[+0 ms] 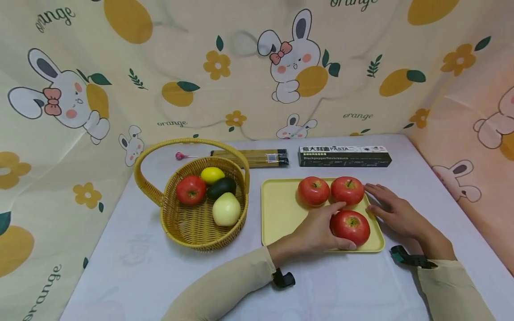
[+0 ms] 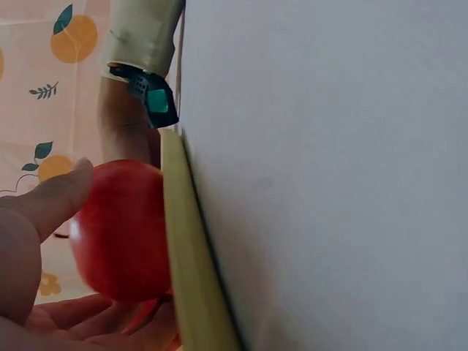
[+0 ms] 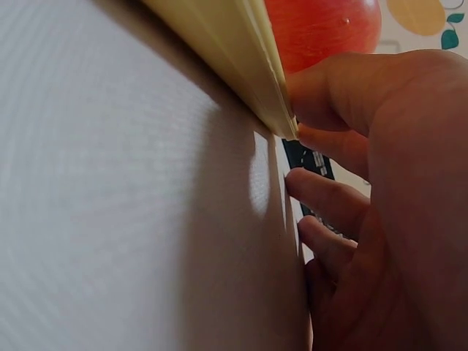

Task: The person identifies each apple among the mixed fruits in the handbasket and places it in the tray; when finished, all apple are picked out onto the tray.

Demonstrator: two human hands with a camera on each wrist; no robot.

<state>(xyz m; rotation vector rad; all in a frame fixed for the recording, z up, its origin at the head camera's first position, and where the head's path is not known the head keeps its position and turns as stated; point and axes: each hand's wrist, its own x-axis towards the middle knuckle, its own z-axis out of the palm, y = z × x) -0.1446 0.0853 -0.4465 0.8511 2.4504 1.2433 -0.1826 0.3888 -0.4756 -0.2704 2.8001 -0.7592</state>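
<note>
My left hand (image 1: 315, 229) grips the front red apple (image 1: 352, 228), thumb on its near side and fingers behind it. In the left wrist view this apple (image 2: 124, 230) rests on the yellow tray (image 2: 191, 256). Two more red apples, a left one (image 1: 313, 191) and a right one (image 1: 347, 191), sit along the back of the tray (image 1: 281, 214). My right hand (image 1: 397, 214) lies at the tray's right edge with loosely spread fingers, holding nothing. Seen from the right wrist, its thumb is at the tray rim (image 3: 274, 80); whether it touches is hard to tell.
Left of the tray stands a wicker basket (image 1: 188, 243) with a tall handle, holding a red apple (image 1: 190, 190), a lemon (image 1: 213, 175), a dark green fruit (image 1: 222, 188) and a pale round fruit (image 1: 226, 209). Behind are packaged noodles (image 1: 257, 158), a pasta box (image 1: 344, 157) and a pink lollipop (image 1: 180, 156).
</note>
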